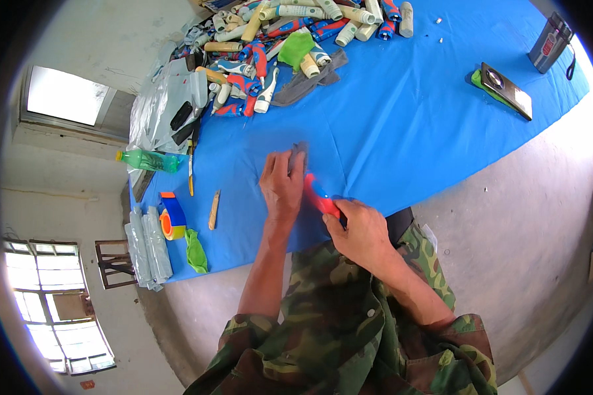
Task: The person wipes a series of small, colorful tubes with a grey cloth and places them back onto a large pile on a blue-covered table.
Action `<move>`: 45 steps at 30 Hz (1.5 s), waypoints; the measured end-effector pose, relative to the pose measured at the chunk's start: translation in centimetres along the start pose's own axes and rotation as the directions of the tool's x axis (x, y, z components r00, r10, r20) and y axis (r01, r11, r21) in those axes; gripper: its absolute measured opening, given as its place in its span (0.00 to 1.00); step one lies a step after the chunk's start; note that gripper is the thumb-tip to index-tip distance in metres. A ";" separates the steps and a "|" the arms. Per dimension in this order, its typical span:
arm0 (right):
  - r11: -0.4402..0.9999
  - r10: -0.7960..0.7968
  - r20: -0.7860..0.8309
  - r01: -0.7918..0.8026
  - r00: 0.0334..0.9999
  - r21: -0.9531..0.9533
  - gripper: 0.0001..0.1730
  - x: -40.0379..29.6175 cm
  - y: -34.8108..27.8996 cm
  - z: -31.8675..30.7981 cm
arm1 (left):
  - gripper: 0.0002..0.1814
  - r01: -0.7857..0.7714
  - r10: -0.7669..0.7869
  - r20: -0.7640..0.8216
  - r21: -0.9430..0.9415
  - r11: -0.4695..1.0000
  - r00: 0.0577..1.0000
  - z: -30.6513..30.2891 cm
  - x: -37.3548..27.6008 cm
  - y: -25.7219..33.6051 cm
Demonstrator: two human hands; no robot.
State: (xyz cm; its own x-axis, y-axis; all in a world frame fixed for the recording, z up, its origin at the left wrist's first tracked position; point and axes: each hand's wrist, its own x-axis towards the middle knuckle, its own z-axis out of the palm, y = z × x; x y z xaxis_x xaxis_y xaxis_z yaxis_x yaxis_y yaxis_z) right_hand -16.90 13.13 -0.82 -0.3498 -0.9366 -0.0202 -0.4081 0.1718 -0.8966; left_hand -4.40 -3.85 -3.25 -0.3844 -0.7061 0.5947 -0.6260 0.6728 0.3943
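Note:
My right hand grips a red and blue plastic handle that looks like an electric toothbrush body, tilted up and to the left. Its lower end is covered by my fingers. In my left hand a small dark grey cloth is pinched between thumb and fingers, just beyond the handle's upper end. Whether cloth and handle touch I cannot tell. Both hands are over the near part of a table with a blue cover.
At the far left, many similar handles lie heaped beside grey plastic bags. A green bottle, tape dispenser, utility knife and green cloth lie left. A phone and flask are at right.

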 end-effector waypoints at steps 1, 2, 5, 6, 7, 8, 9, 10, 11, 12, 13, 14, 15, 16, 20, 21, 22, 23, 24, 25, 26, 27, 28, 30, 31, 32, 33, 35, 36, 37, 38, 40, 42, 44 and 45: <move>0.999 0.017 0.004 -0.017 1.000 -0.037 0.14 0.0 -0.2 0.2 | 0.08 -0.024 0.024 -0.005 -0.009 1.000 1.000 -0.3 -0.1 0.1; 0.997 0.035 0.006 -0.034 0.999 -0.074 0.15 0.0 -0.4 0.4 | 0.08 -0.050 0.050 -0.002 0.002 0.999 0.999 -0.5 -0.5 -0.2; 0.991 0.023 -0.051 -0.030 0.998 -0.133 0.16 -0.3 -0.5 1.1 | 0.08 -0.100 0.100 -0.003 0.009 0.995 0.995 -1.0 -1.5 -1.1; 0.987 0.008 -0.085 -0.021 0.996 -0.158 0.16 -0.5 -0.3 1.5 | 0.08 -0.102 0.102 0.001 -0.007 0.995 0.995 -1.1 -1.8 -0.9; 0.983 -0.010 -0.117 -0.012 0.993 -0.182 0.16 -0.6 -0.2 1.8 | 0.09 -0.104 0.104 0.005 -0.022 0.994 0.995 -1.3 -1.9 -0.9; 0.982 -0.011 -0.117 -0.011 0.993 -0.191 0.16 -0.7 -0.4 1.8 | 0.09 -0.081 0.081 -0.001 -0.058 0.995 0.997 -1.6 -2.1 -1.0; 0.980 -0.009 -0.115 -0.015 0.993 -0.200 0.16 -0.8 -0.4 1.7 | 0.09 -0.055 0.055 -0.002 -0.097 0.994 0.998 -1.8 -2.5 -1.1; 0.978 -0.006 -0.113 -0.017 0.994 -0.210 0.15 -0.8 -0.5 1.7 | 0.09 -0.029 0.029 -0.002 -0.134 0.990 1.000 -2.2 -2.8 -1.1; 0.973 -0.037 -0.136 0.004 0.990 -0.230 0.15 -0.9 -0.5 1.9 | 0.09 0.011 -0.009 0.010 -0.144 0.990 1.000 -2.7 -3.2 -1.0; 0.968 -0.067 -0.155 0.026 0.986 -0.249 0.14 -1.1 -0.3 2.2 | 0.10 0.052 -0.049 0.023 -0.150 0.987 0.999 -3.5 -3.7 -0.9; 0.962 -0.098 -0.173 0.049 0.980 -0.268 0.13 -1.2 -0.2 2.4 | 0.10 0.093 -0.088 0.037 -0.155 0.983 0.995 -4.0 -4.1 -0.8; 0.963 -0.084 -0.160 0.039 0.984 -0.267 0.13 -1.1 -0.2 2.3 | 0.10 0.067 -0.063 0.026 -0.162 0.985 0.998 -4.2 -4.4 -0.9; 0.966 -0.066 -0.148 0.025 0.987 -0.259 0.13 -1.1 -0.4 2.3 | 0.10 0.038 -0.035 0.020 -0.164 0.986 0.999 -4.4 -4.7 -1.1; 0.968 -0.047 -0.136 0.011 0.990 -0.251 0.12 -1.0 -0.5 2.2 | 0.10 0.009 -0.007 0.014 -0.166 0.986 1.000 -4.5 -5.0 -1.2; 0.968 -0.086 -0.105 0.058 0.991 -0.242 0.11 -1.3 -0.8 1.8 | 0.09 0.092 -0.083 0.057 -0.182 0.979 0.995 -5.5 -5.5 -0.5; 0.970 -0.082 -0.089 0.059 0.993 -0.237 0.10 -1.4 -1.0 1.9 | 0.09 0.111 -0.104 0.049 -0.180 0.977 0.993 -5.5 -5.7 -0.6; 0.971 -0.078 -0.074 0.059 0.994 -0.232 0.10 -1.4 -1.0 1.9 | 0.09 0.130 -0.124 0.042 -0.179 0.975 0.991 -5.4 -5.9 -0.6; 0.970 -0.086 -0.057 0.071 0.995 -0.231 0.10 -1.3 -0.8 1.9 | 0.09 0.128 -0.123 0.042 -0.177 0.976 0.992 -5.4 -5.8 -0.6; 0.970 -0.091 -0.044 0.079 0.995 -0.232 0.10 -1.2 -0.7 1.9 | 0.09 0.125 -0.119 0.046 -0.179 0.976 0.992 -5.3 -5.4 -0.6; 0.969 -0.096 -0.031 0.086 0.995 -0.232 0.10 -1.1 -0.5 1.9 | 0.09 0.122 -0.115 0.049 -0.182 0.976 0.992 -5.2 -5.1 -0.6; 0.970 -0.080 -0.024 0.072 0.997 -0.231 0.10 -1.2 -0.5 1.8 | 0.10 0.108 -0.099 0.063 -0.172 0.979 0.993 -5.1 -4.9 -0.6; 0.971 -0.073 -0.017 0.068 0.997 -0.229 0.10 -1.2 -0.7 1.7 | 0.10 0.089 -0.079 0.068 -0.160 0.983 0.995 -5.2 -4.3 -0.4; 0.972 -0.067 -0.011 0.063 0.998 -0.227 0.11 -1.2 -0.9 1.7 | 0.10 0.070 -0.060 0.073 -0.148 0.987 0.996 -5.3 -3.8 -0.3; 0.975 -0.097 -0.029 0.089 0.995 -0.205 0.11 -1.1 -0.7 1.7 | 0.09 0.050 -0.031 0.130 -0.149 0.988 0.991 -5.6 -3.0 -0.3; 0.976 -0.111 -0.039 0.102 0.993 -0.194 0.12 -1.0 -0.6 1.7 | 0.09 0.041 -0.016 0.158 -0.150 0.988 0.987 -5.8 -2.7 -0.3; 0.975 -0.113 -0.034 0.104 0.993 -0.197 0.12 -1.0 -0.6 1.7 | 0.09 0.074 -0.044 0.181 -0.159 0.985 0.982 -5.9 -2.4 -0.3; 0.974 -0.115 -0.032 0.106 0.993 -0.202 0.12 -0.9 -0.6 1.7 | 0.09 0.106 -0.070 0.203 -0.171 0.980 0.977 -5.8 -2.2 -0.3; 0.972 -0.116 -0.031 0.107 0.993 -0.209 0.12 -0.9 -0.5 1.7 | 0.09 0.139 -0.095 0.244 -0.168 0.976 0.965 -5.8 -1.4 0.1; 0.972 -0.115 -0.036 0.105 0.993 -0.211 0.12 -0.9 -0.6 1.7 | 0.09 0.138 -0.093 0.263 -0.157 0.978 0.960 -5.9 -0.8 0.3; 0.971 -0.114 -0.040 0.103 0.993 -0.214 0.12 -0.9 -0.6 1.7 | 0.08 0.137 -0.091 0.282 -0.146 0.980 0.955 -5.7 -0.4 0.4; 0.971 -0.113 -0.042 0.102 0.993 -0.219 0.12 -0.9 -0.5 1.7 | 0.08 0.129 -0.078 0.291 -0.160 0.979 0.953 -5.2 -0.1 0.3; 0.967 -0.125 -0.045 0.111 0.991 -0.230 0.12 -0.8 -0.5 1.7 | 0.07 0.111 -0.051 0.297 -0.186 0.976 0.953 -4.3 0.8 0.2; 0.965 -0.120 -0.052 0.104 0.991 -0.243 0.12 -0.9 -0.8 1.7 | 0.07 0.103 -0.025 0.328 -0.223 0.969 0.944 -3.5 1.3 0.1; 0.963 -0.124 -0.058 0.106 0.991 -0.249 0.12 -1.0 -1.0 1.7 | 0.07 0.112 -0.018 0.353 -0.247 0.962 0.935 -3.3 1.9 0.0; 0.962 -0.126 -0.064 0.106 0.990 -0.251 0.12 -1.0 -0.9 1.8 | 0.08 0.123 -0.021 0.366 -0.258 0.958 0.930 -3.1 2.2 -0.1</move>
State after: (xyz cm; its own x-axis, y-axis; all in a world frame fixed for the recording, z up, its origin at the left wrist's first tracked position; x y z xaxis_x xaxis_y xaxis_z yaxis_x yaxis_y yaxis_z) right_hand -14.67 13.39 -0.83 -0.3492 -0.9292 0.1210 -0.6414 0.1429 -0.7538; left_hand -3.08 -4.74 0.19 -0.5930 -0.7518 0.2883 -0.4719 0.6146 0.6321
